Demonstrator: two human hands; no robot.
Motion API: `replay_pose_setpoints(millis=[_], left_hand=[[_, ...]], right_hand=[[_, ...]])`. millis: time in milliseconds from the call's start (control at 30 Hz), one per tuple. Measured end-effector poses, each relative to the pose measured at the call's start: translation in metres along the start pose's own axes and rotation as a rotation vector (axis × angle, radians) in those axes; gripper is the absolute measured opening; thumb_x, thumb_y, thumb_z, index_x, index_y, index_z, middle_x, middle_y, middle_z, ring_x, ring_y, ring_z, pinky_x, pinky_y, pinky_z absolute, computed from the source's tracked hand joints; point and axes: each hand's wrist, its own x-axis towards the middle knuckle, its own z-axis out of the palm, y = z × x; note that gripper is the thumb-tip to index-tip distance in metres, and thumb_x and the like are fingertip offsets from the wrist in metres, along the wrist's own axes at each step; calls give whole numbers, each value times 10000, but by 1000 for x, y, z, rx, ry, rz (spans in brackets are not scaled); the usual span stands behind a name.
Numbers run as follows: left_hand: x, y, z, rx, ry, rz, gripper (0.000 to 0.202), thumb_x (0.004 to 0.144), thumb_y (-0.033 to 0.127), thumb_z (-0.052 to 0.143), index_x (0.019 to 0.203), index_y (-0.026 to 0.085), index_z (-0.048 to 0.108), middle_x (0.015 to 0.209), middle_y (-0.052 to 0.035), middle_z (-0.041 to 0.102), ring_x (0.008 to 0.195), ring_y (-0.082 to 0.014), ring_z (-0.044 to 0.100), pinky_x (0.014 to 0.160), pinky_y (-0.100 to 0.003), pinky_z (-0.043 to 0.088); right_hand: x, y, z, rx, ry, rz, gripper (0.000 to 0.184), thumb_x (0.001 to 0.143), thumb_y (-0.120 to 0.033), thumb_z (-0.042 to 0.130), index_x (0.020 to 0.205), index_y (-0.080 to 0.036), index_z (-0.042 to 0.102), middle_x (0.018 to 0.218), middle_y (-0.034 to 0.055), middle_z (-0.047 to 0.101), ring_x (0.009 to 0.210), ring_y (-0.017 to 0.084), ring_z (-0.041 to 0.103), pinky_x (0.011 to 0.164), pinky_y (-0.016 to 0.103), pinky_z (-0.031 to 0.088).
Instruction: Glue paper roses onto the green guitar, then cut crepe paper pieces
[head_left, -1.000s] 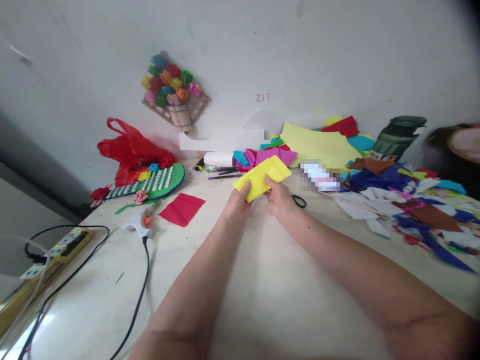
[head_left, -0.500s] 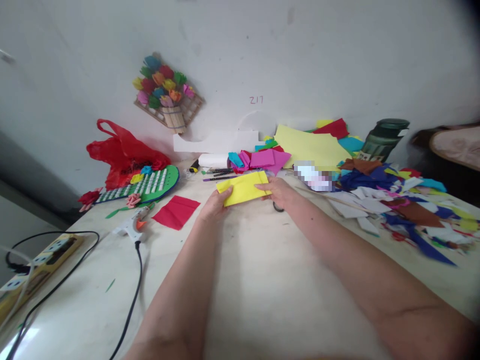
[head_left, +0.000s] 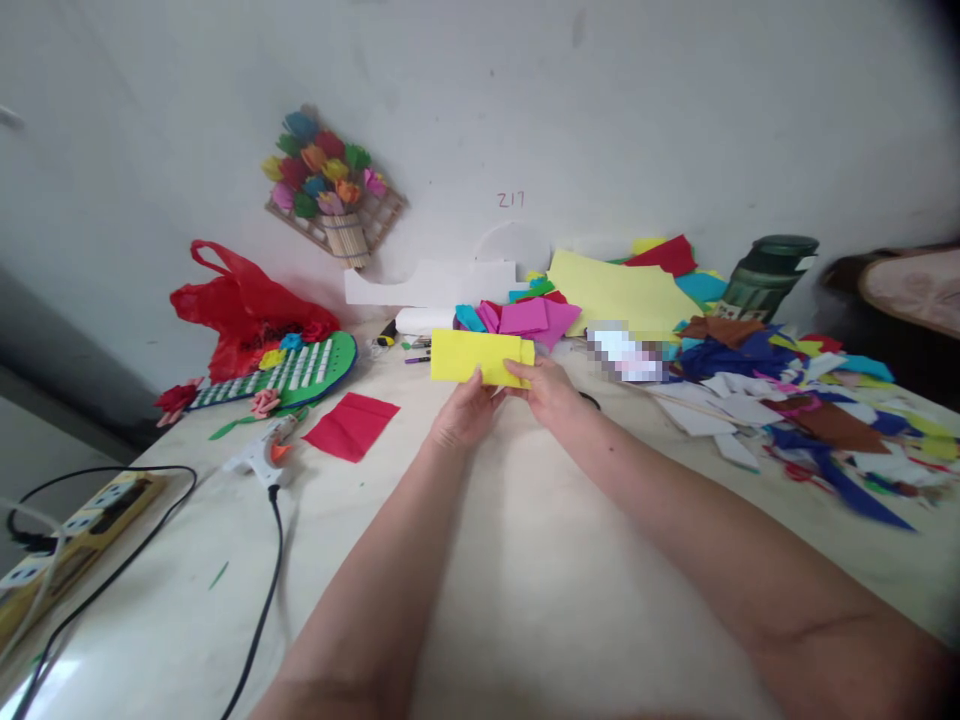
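Observation:
A folded sheet of yellow paper [head_left: 469,355] is held up above the table between both hands. My left hand [head_left: 463,408] grips its lower edge near the middle, thumb on the front and fingers behind. At the right end, my right hand [head_left: 546,385] pinches it with the thumb across the front, where a narrow folded strip shows. The fingers behind the paper are mostly hidden. A dark round handle [head_left: 591,400] peeks out beside my right wrist. To the left, a creased red paper square [head_left: 352,427] lies flat on the table.
A white glue gun [head_left: 262,455] with a black cord lies at left, near a power strip [head_left: 82,530]. Behind it are a green decorated board [head_left: 330,375] and a red plastic bag [head_left: 232,290]. Paper scraps [head_left: 817,420] and a dark green bottle [head_left: 769,275] stand at right.
My left hand has slid right from the paper's left end to its lower middle. The yellow paper is now raised slightly and more level, and it covers more of the pens behind.

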Motion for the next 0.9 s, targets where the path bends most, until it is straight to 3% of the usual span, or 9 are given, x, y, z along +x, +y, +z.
replay_pose_setpoints(millis=[167, 233, 400, 533, 600, 700, 767, 833, 900], left_hand=[[4, -11, 8, 16, 201, 52, 270, 819, 220, 561, 1084, 179, 590, 1069, -53, 646, 947, -163, 607, 739, -245, 489], [5, -11, 8, 32, 231, 67, 279, 818, 196, 559, 1095, 176, 584, 1078, -54, 643, 946, -168, 610, 725, -246, 499], [6, -6, 6, 30, 235, 125, 301, 812, 182, 567, 1113, 174, 577, 1120, -65, 632, 1028, -201, 591, 825, -297, 502], [10, 6, -5, -36, 303, 209, 345, 802, 145, 573, 1144, 186, 555, 1134, -62, 632, 1070, -191, 574, 880, -298, 490], [11, 12, -13, -76, 347, 233, 376, 807, 136, 563, 1176, 198, 531, 1133, -60, 634, 1075, -185, 572, 890, -305, 491], [14, 19, -23, -121, 372, 257, 421, 821, 142, 548, 1230, 217, 486, 1144, -58, 629, 1081, -184, 569, 902, -318, 489], [14, 22, -25, -139, 369, 269, 447, 825, 150, 546, 1256, 228, 462, 1149, -57, 626, 1078, -184, 571, 904, -309, 489], [14, 22, -24, -160, 372, 276, 461, 825, 147, 546, 1268, 231, 451, 1150, -57, 626, 1070, -184, 575, 900, -302, 490], [14, 22, -22, -181, 372, 277, 465, 824, 141, 545, 1271, 227, 447, 1154, -64, 624, 1063, -187, 579, 899, -307, 491]], right_hand=[[-7, 9, 5, -12, -16, 16, 166, 632, -152, 702, 782, -146, 630, 776, 39, 704, 646, 139, 640, 424, 183, 471], [-7, 12, 4, -21, -45, 12, 174, 626, -170, 708, 783, -149, 635, 759, 30, 703, 632, 132, 637, 431, 182, 474], [-3, 8, 3, -111, -7, -25, 154, 623, -213, 717, 719, -140, 621, 598, 15, 662, 526, 134, 607, 422, 212, 468], [3, -17, -6, -317, 55, -110, 59, 711, -197, 615, 685, -148, 593, 581, 23, 649, 490, 119, 591, 414, 202, 441], [7, -34, -17, -621, 52, -156, 60, 725, -197, 588, 689, -149, 593, 564, 24, 637, 459, 109, 567, 411, 199, 420], [12, -57, -33, -1333, -145, -77, 78, 681, -232, 619, 681, -154, 626, 534, 35, 624, 477, 139, 573, 490, 248, 448], [12, -64, -39, -1785, -236, -35, 125, 633, -258, 651, 691, -148, 653, 538, 66, 624, 606, 208, 623, 581, 298, 465], [9, -65, -39, -2070, -276, 11, 183, 604, -247, 653, 743, -130, 677, 622, 112, 651, 735, 262, 638, 636, 330, 463], [6, -61, -36, -2186, -305, 60, 253, 591, -214, 634, 817, -112, 689, 752, 153, 672, 805, 280, 636, 652, 334, 460]])
